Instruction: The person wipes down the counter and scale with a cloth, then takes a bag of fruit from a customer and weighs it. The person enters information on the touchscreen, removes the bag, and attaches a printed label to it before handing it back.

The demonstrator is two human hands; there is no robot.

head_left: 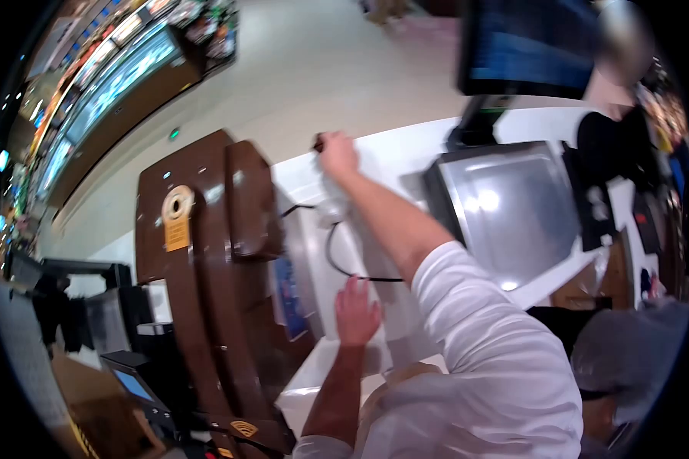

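My right hand (338, 153) is stretched out to the far edge of the white counter (306, 172). Its fingers are closed on a small dark brown object (318, 142), whose kind I cannot make out. My left hand (357, 310) lies nearer to me with its fingers spread, low over the counter and holding nothing. Just beyond its fingertips runs a black cable (371, 279). A small whitish round item (329, 213) sits by the cable, between my two hands.
On the left stands a large brown glossy cabinet (199, 283) with a yellow tag (177, 233). To the right are a metal-topped unit (513, 206) and a dark monitor (528, 50). Another person (628, 352) is at the lower right. Lit display cases (115, 84) stand beyond.
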